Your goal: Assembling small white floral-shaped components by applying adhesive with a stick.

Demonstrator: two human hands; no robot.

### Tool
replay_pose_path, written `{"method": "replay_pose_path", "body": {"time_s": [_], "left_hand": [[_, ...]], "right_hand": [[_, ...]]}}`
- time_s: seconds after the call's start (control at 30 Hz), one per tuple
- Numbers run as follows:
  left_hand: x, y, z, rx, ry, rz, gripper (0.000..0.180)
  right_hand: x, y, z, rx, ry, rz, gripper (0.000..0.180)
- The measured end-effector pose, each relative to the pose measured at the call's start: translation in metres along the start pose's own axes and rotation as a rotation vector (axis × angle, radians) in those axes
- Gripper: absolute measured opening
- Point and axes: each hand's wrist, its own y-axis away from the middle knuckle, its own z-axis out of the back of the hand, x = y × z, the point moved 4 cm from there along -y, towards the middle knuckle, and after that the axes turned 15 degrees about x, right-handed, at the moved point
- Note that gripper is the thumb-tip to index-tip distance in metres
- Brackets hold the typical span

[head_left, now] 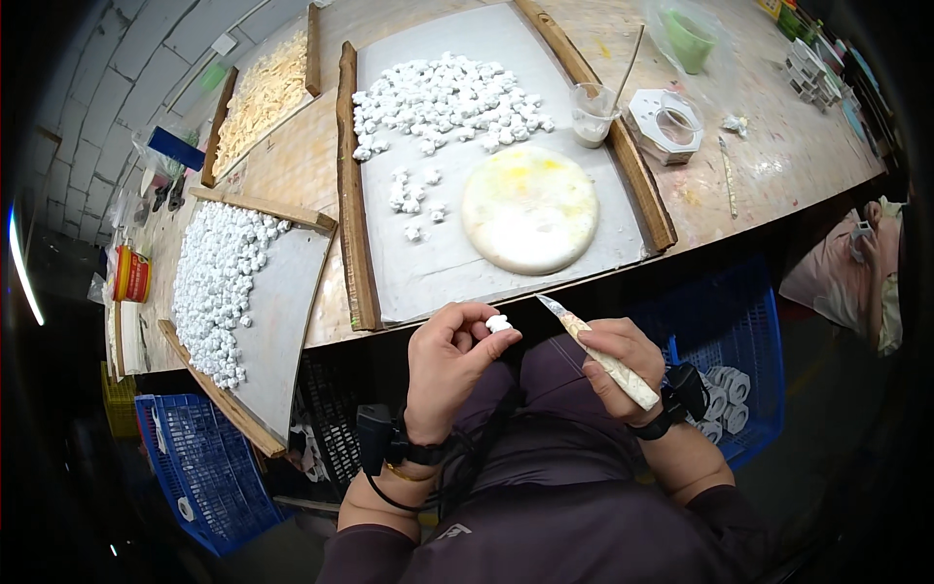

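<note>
Your left hand (449, 355) pinches the small white piece (498, 323) at its fingertips, just below the bench (292, 165) edge. Your right hand (623, 365) grips the knife (595, 350); its blade points up-left toward the piece, just apart.

the person wears a dark purple-grey top with long sleeves pushed up to the elbows, leaving both forearms bare. the left hand (449, 355) has a black strap at the wrist with a small black box fixed to its outer side, a thin black cable trailing from it, and a slim gold bangle just below. the right hand (623, 365) wears a matching black strap carrying a black box. the lap is in the same dark cloth.
</note>
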Motion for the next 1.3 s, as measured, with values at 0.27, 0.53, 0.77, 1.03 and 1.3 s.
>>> {"method": "replay_pose_path", "body": {"time_s": [0.27, 0.53, 0.77, 1.03, 1.3], "left_hand": [[0.028, -0.013, 0.016, 0.235, 1.007, 0.229, 0.04], [0.03, -0.012, 0.019, 0.226, 1.323, 0.356, 0.045], [0.023, -0.009, 0.018, 0.254, 1.192, 0.198, 0.039], [0.016, -0.006, 0.02, 0.324, 1.027, 0.044, 0.035], [-0.019, -0.002, 0.041, -0.111, -0.317, -0.2, 0.025]], "right_hand": [[0.002, 0.002, 0.0, 0.002, -0.013, -0.004, 0.029], [0.001, 0.005, 0.0, -0.013, -0.005, -0.003, 0.029], [0.003, 0.005, 0.003, -0.027, 0.005, 0.006, 0.029], [0.002, 0.008, 0.003, -0.027, -0.009, -0.004, 0.029], [0.002, 0.009, 0.002, -0.027, 0.007, 0.002, 0.03]]}}
